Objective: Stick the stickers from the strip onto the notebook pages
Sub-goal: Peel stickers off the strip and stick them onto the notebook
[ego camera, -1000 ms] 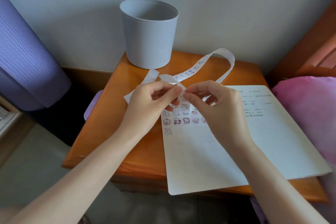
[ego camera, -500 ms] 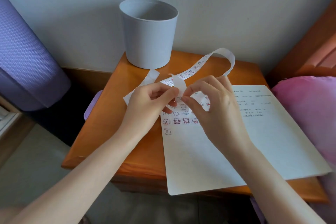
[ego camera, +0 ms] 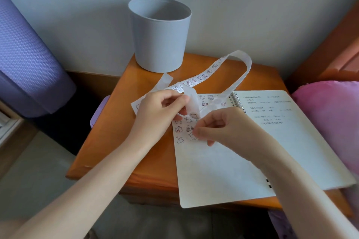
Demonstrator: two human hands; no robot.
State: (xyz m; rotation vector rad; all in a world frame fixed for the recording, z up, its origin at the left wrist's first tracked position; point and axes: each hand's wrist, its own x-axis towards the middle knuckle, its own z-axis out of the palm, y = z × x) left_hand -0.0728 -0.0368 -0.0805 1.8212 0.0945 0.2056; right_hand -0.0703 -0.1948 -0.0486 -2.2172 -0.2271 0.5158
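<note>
- At the centre of the frame, the left hand (ego camera: 159,110) pinches the curled free end of the sticker strip (ego camera: 196,80) between thumb and forefinger, just as it did half a second ago.
- Lower and to the right, the right hand (ego camera: 219,128) has dropped away from the strip, where its fingertips met the left hand's before. It now pinches a small sticker (ego camera: 193,135) between thumb and forefinger.
- That sticker hangs low over the left page of the open notebook (ego camera: 223,170), beside the rows already stuck there. Whether it touches the paper cannot be told.
- Toward the upper centre, the strip's loop arches over the orange table (ego camera: 120,132) as before, near the grey bin (ego camera: 159,35), and comes back down across the notebook's top edge.
</note>
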